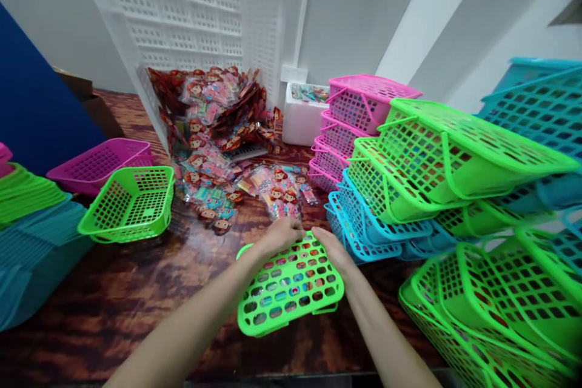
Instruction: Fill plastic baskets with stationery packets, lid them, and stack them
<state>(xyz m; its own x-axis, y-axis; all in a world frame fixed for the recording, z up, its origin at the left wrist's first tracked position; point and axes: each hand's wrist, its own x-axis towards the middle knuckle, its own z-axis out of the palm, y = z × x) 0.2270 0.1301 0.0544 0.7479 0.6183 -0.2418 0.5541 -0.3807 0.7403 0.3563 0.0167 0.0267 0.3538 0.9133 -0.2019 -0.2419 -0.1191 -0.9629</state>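
Observation:
A green basket with a perforated green lid (291,282) is at the front middle of the table, and colourful packets show through its holes. My left hand (282,236) lies at the lid's far left edge, its fingers curled against it. My right hand (331,247) rests along the far right edge, with its fingertips near the far corner. The undersides of both hands are hidden. Just beyond them, printed plastic packets (284,194) lie on the dark wood-patterned table (200,279).
A tipped white crate (264,30) spills packets behind. Open green (136,203) and magenta (100,163) baskets sit left, beside nested blue ones (36,260). Filled pink (327,157), green (454,157) and blue (364,218) baskets are stacked right. A white foam box (302,121) stands behind.

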